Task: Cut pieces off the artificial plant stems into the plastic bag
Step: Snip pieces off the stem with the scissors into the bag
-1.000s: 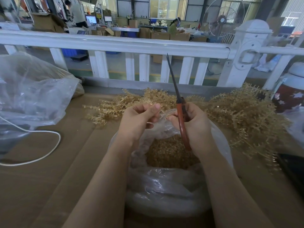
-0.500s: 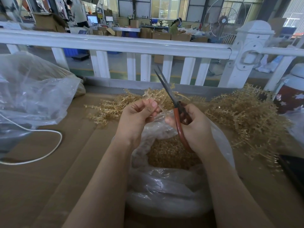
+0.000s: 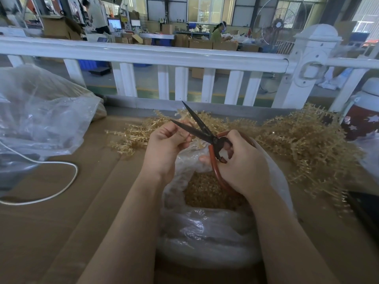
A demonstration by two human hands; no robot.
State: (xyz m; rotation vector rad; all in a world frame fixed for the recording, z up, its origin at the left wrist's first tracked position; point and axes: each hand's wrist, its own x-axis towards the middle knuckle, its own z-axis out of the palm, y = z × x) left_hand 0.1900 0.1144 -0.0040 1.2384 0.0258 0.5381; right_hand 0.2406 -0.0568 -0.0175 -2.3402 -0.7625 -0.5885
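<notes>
Fingers of left hand pinching a golden stem; right hand gripping open red-handled scissors over plastic bag, lower centre, partly filled with cut pieces. Large stem pile, right of centre on counter, seemingly uncut: much left.

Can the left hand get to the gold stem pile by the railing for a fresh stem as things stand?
Probably not at once: the left hand is pinching a stem piece, and the scissors' open blades cross just beyond it, before the stem pile.
</notes>
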